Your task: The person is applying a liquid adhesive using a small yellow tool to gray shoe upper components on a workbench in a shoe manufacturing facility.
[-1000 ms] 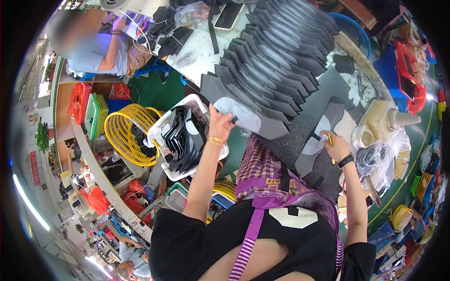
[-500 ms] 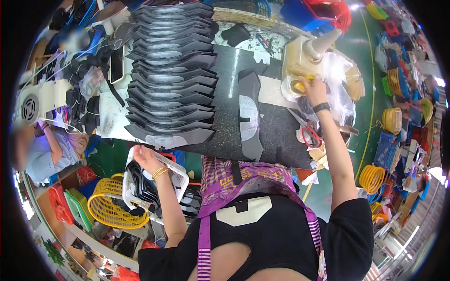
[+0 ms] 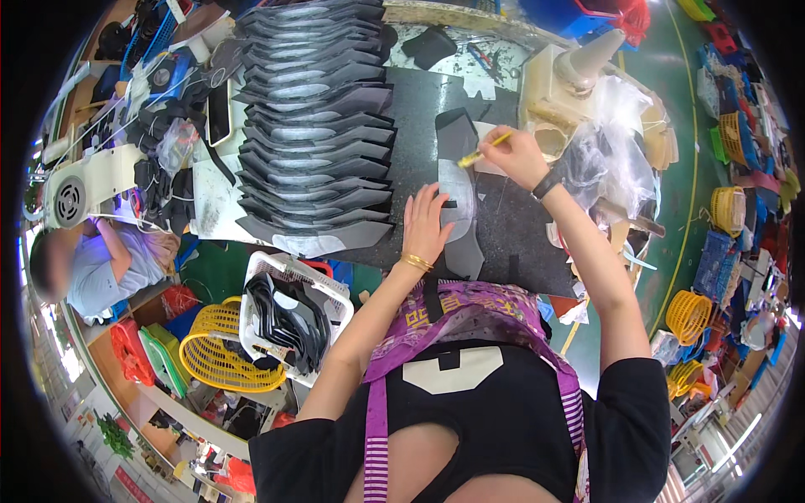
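Yr purple apron (image 3: 470, 313), approx. 6 o'clock, has lg. yellow chars (image 3: 417, 318) printed across it; red strip sign (image 3: 130, 486), approx. 8 o'clock, too sm. to read.

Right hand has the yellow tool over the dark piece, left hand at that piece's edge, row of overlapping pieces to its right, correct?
Not quite: the head view shows the row of overlapping pieces to the left of the dark piece. The right hand does have the yellow tool over it, with the left hand at its edge.
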{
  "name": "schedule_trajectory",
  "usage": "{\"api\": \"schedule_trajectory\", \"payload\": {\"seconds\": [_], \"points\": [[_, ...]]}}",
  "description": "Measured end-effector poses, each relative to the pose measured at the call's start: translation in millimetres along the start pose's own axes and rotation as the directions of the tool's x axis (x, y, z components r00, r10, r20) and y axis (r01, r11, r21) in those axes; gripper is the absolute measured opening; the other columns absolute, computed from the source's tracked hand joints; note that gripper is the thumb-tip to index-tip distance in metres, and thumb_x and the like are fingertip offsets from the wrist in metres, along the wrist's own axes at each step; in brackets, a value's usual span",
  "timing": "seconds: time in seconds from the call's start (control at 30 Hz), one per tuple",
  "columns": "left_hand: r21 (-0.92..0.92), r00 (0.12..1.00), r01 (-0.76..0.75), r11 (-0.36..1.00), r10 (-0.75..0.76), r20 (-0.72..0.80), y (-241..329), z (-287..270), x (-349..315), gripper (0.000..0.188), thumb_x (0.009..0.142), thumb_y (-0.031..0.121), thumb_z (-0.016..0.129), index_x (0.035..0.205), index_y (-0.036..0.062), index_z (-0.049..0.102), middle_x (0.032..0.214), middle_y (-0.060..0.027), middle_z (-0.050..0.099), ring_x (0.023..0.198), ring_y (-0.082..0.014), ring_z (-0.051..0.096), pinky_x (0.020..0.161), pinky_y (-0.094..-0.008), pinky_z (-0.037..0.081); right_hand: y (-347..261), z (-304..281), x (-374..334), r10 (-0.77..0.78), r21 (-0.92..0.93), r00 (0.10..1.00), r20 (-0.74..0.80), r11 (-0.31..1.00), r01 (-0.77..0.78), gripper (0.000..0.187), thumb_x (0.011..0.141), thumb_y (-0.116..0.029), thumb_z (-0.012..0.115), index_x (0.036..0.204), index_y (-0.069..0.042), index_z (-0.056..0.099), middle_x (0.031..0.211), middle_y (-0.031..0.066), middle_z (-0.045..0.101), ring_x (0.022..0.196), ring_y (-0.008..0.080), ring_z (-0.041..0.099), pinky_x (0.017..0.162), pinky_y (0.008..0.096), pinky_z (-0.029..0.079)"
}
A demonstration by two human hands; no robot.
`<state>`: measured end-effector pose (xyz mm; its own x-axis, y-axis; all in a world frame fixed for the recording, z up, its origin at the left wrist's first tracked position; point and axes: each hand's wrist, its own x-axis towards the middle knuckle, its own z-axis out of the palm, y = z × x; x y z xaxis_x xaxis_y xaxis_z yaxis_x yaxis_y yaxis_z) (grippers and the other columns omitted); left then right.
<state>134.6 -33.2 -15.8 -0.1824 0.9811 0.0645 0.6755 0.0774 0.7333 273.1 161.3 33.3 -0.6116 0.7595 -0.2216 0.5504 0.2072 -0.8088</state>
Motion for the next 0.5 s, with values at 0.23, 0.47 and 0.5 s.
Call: {"api": "schedule_trajectory", "payload": {"seconds": [0.23, 0.47, 0.5], "points": [[0.141, 0.996, -0.016, 0.99, 0.004, 0.088, -11, 8, -2, 0.056, 0.071, 0.018, 0.066, 0.121, 0.0113, 0.042, 0.134, -0.0085, 0.037, 0.127, -0.0294, 0.03, 0.103, -0.0462, 0.022, 33, 0, 24, -0.164, 0.007, 0.967, -0.195, 0.986, 0.168, 0.018, 0.071, -0.015, 0.056, 0.085, -0.003, 0.061, 0.077, 0.0124, 0.063, 0.065, 0.0221, 0.06, 0.063, 0.0304, 0.048], [0.14, 0.996, -0.022, 0.99, 0.011, 0.083, -12, 6, 0, 0.056, 0.07, 0.019, 0.067, 0.12, 0.0105, 0.042, 0.133, -0.008, 0.038, 0.127, -0.0279, 0.032, 0.103, -0.0445, 0.023, -3, 1, 47, -0.213, -0.122, 0.967, -0.14, 0.973, 0.197, 0.036, 0.072, -0.034, 0.057, 0.074, 0.002, 0.061, 0.066, 0.0204, 0.061, 0.064, 0.0348, 0.061, 0.064, 0.0374, 0.049], [0.123, 0.997, -0.032, 0.992, 0.023, 0.069, -11, 5, 0, 0.056, 0.069, 0.019, 0.068, 0.118, 0.0102, 0.043, 0.133, -0.008, 0.039, 0.126, -0.0273, 0.032, 0.103, -0.0438, 0.024, 1, 3, 44, -0.083, -0.161, 0.994, -0.07, 0.984, 0.071, 0.038, 0.072, -0.036, 0.057, 0.074, 0.002, 0.061, 0.066, 0.021, 0.061, 0.065, 0.0345, 0.061, 0.064, 0.0377, 0.049]]}}
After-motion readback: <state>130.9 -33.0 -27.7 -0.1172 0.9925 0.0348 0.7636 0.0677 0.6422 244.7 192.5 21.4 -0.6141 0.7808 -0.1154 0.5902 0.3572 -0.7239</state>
